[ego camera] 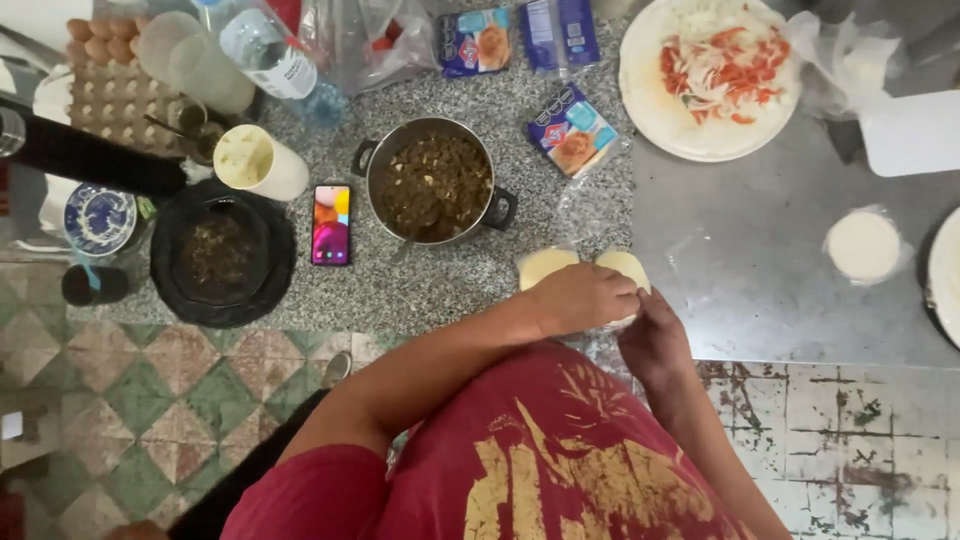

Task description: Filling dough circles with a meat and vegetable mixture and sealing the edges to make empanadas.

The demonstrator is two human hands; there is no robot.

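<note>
I see pale dough discs (545, 265) at the counter's near edge. My left hand (580, 297) presses flat, fingers closed, on one; my right hand (655, 342) seemingly pinches its rim, steadying it. A filling pot (432, 182) sits just behind.

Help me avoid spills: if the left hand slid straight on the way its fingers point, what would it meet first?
The left hand points right, over a pale dough disc. Past that lies bare steel counter, then probably the bagged dough round; depth is unclear.

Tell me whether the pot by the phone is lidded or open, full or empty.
Open and partly full. The pot has no lid on it; dark cooked filling shows well inside its rim, with a utensil handle sticking out at the lower left.
</note>
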